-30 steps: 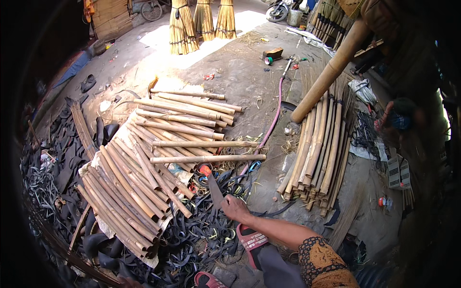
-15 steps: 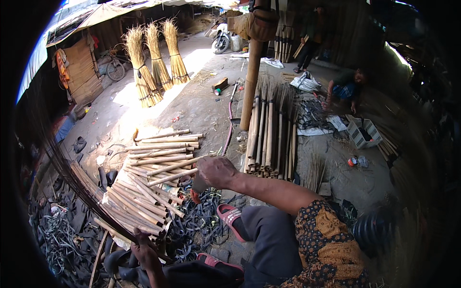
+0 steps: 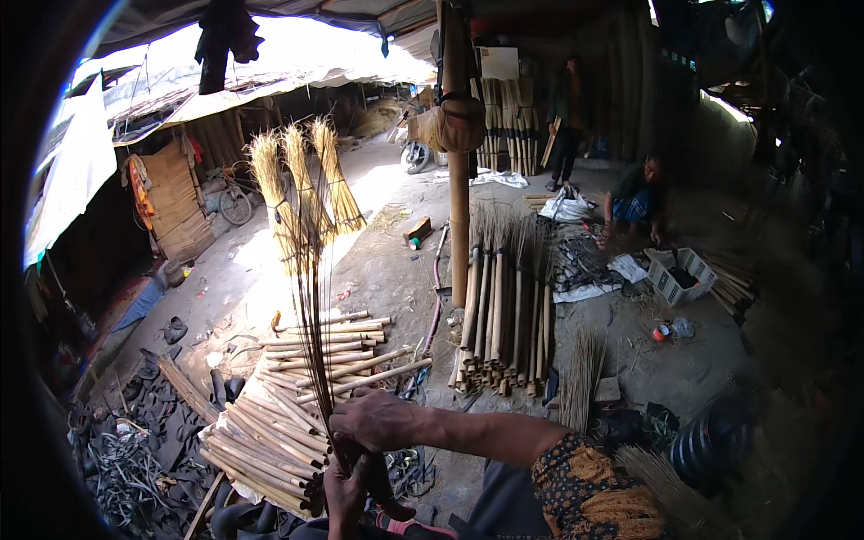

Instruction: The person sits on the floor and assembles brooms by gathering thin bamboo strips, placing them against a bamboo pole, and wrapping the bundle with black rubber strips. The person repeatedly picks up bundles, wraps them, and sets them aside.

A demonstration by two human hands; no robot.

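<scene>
Here both hands, left hand (image 3: 346, 495) and right hand (image 3: 378, 420), close tight round upright straws (image 3: 310, 297), mid-gathering; likely next, binding firmly.

Dark brown thin stalks (image 3: 310, 297) showing against pale straw-yellow broom heads (image 3: 301, 193); tan bamboo sticks (image 3: 279, 423) lying over black rubber scraps (image 3: 126, 459); sleeve (image 3: 589, 486) showing black with orange-yellow floral print; white crate (image 3: 679, 274) sitting on grey ground (image 3: 630, 351)
</scene>
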